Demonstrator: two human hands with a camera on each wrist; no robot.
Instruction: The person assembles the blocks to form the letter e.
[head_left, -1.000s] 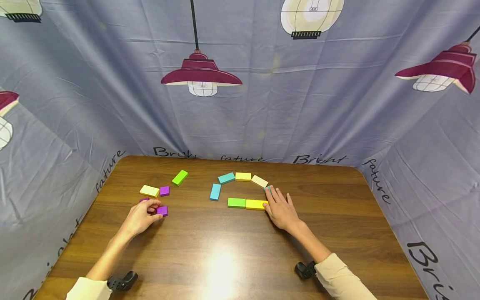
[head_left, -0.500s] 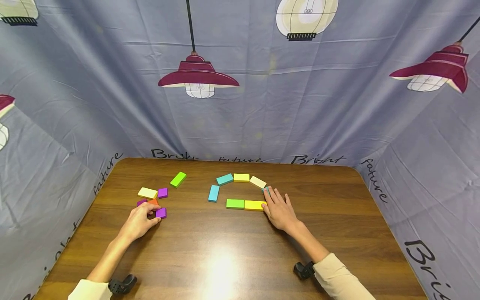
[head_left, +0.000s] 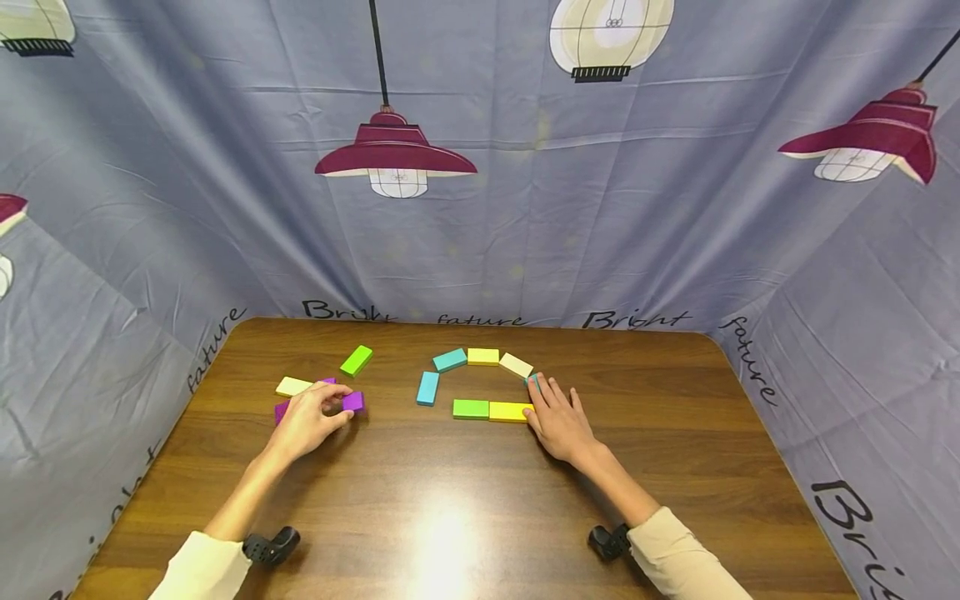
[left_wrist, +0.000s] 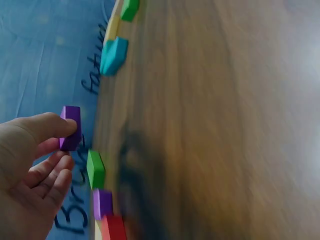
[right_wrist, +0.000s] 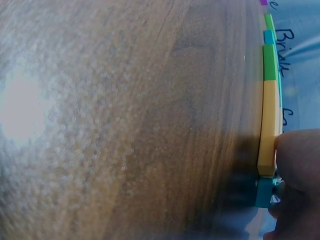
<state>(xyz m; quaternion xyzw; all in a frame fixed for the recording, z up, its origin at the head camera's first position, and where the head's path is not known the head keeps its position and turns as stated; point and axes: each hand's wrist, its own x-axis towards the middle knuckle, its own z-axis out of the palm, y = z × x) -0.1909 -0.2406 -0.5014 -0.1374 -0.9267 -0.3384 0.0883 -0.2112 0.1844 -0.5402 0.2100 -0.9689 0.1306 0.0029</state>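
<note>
My left hand (head_left: 307, 421) pinches a small purple block (head_left: 353, 402) between thumb and fingers; in the left wrist view that purple block (left_wrist: 74, 129) is off the table, the other fingers loosely bent below. My right hand (head_left: 561, 423) lies with fingers extended at the right end of a block layout. Its fingertips rest on a mostly covered blue block (head_left: 533, 380), and its thumb touches a yellow block (head_left: 508, 412). A green block (head_left: 471, 409) meets the yellow one end to end. Above them curve a blue block (head_left: 427, 388), a teal block (head_left: 450, 360), a yellow block (head_left: 483, 357) and a cream block (head_left: 516, 364).
Around the left hand lie a pale yellow block (head_left: 292, 387), a purple block (head_left: 282, 411) and a green block (head_left: 356, 361). A red block (left_wrist: 114, 227) shows in the left wrist view. A patterned curtain (head_left: 495, 250) borders the wooden table (head_left: 675, 400).
My left hand has taken hold of the purple block and carried it up and to the right, away from the loose blocks. The right hand stays at the layout.
</note>
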